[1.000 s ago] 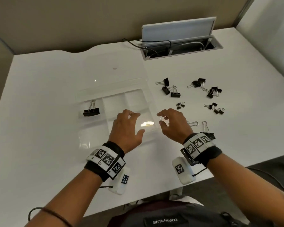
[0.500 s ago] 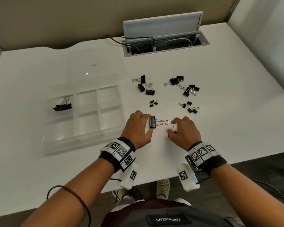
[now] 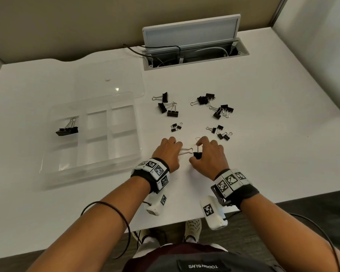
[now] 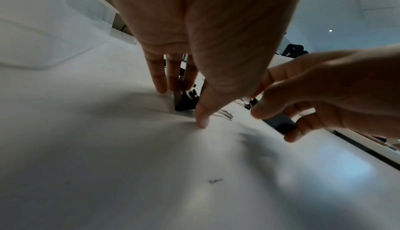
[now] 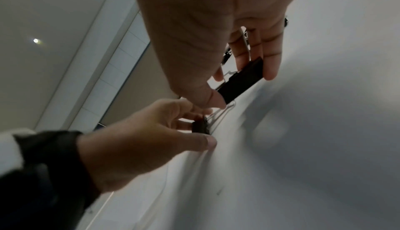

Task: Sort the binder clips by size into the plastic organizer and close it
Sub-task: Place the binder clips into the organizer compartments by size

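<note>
Two stiff, light, black metal binder clips (image 3: pixel 197 154) are pinched, one per hand (image 3: pixel 168 153), best held by their bodies.

You are at an office desk: a white worktop (image 3: pixel 243 173) with a recessed cable box (image 3: pixel 194 54) set into its far edge, its hinged lid (image 3: pixel 190 30) tipped up and cords (image 3: pixel 141 53) trailing out. A beige partition panel (image 3: pixel 67 22) backs the worktop, and black binder clips (image 3: pixel 214 107) lie scattered beside a clear plastic organizer (image 3: pixel 90 165), which is plain office stationery.
</note>
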Available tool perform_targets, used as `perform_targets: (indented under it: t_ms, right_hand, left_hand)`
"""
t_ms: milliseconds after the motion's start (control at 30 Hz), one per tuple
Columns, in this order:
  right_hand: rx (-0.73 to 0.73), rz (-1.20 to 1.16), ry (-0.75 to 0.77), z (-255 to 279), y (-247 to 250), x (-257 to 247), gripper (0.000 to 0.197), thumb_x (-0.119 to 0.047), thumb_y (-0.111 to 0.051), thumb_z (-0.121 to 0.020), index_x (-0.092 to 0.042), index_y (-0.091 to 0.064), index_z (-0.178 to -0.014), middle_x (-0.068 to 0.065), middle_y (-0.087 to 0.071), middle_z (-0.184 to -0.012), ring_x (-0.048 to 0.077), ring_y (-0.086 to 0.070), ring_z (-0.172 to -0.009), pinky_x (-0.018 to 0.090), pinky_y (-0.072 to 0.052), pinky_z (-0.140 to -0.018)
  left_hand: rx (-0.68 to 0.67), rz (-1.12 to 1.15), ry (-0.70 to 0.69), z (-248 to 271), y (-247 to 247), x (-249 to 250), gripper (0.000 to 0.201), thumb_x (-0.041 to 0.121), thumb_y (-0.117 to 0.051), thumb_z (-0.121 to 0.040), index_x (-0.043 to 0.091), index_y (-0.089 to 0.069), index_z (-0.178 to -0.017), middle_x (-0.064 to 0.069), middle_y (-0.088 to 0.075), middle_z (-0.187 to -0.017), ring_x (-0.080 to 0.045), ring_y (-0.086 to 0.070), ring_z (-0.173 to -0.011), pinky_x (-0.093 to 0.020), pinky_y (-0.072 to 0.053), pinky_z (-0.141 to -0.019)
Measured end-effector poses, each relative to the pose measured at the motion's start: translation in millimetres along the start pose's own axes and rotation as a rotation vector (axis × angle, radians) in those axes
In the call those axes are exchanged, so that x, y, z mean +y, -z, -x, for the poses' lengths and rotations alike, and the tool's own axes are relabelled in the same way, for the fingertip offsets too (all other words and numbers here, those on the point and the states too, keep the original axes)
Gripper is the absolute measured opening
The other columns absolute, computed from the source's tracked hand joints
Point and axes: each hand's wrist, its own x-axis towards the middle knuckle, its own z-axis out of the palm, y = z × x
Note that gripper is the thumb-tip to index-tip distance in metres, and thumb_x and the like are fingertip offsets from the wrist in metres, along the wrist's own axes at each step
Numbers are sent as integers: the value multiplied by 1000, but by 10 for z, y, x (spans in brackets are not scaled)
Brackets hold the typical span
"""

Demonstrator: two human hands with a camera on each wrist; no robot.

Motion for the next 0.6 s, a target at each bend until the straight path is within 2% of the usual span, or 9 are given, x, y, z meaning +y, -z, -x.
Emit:
perform_targets:
  t_ms: [100, 167, 233, 367, 500, 600]
  right_hand:
    - [45, -83, 24, -40, 65, -51, 51, -30, -65, -74, -18, -43, -118, 10, -52, -109, 30, -52, -94, 32, -39, -76]
    - [71, -164, 37, -68, 120, -119, 56, -29, -67, -74, -18, -42, -123, 8, -51, -113, 22, -53, -92, 30, -38, -76]
    - [95, -242, 48, -96, 180, -227, 64, -27, -69, -74, -19, -40, -130, 4, -50, -111, 15, -50, -91, 30, -39, -78]
    - [74, -447, 27, -156, 247, -539, 75, -26, -73, -72, -20, -37, -138, -2, -49, -97, 19, -53, -97, 34, -48, -85]
    - [-52, -638, 41, -207, 197, -939, 58, -19, -76, -70, -24, -52, -123, 4, -53, -100, 20, -59, -91, 28, -48, -73]
    - [-151, -738, 64, -225, 92, -1260, 53, -17, -78, -70, -25, -53, -115, 6, -56, -97, 18, -59, -83, 31, -51, -75]
  left_hand:
    - [40, 58, 23, -21, 20, -17, 38, 14, -59, -83, 10, -51, -120, -10, -46, -123, -28, -42, -116, -41, -48, -92]
    - [90, 130, 47, -7, 83, -27, 44, 20, -61, -82, 10, -50, -123, -11, -46, -123, -28, -44, -115, -38, -46, -94]
    - [176, 226, 68, 37, 197, -53, 46, 28, -65, -80, 10, -53, -121, -10, -47, -121, -26, -48, -110, -35, -47, -91]
    - [338, 449, 135, 223, 542, -241, 31, 32, -72, -73, 16, -61, -98, -2, -48, -104, -17, -52, -89, -24, -43, -75]
    - [445, 603, 177, 428, 868, -603, 19, 24, -73, -71, 16, -59, -81, 1, -59, -84, -13, -54, -77, -16, -41, -61]
    - [450, 720, 279, 566, 1010, -979, 20, 24, -75, -72, 16, -57, -78, 3, -61, -75, -11, -56, -66, -19, -46, -58]
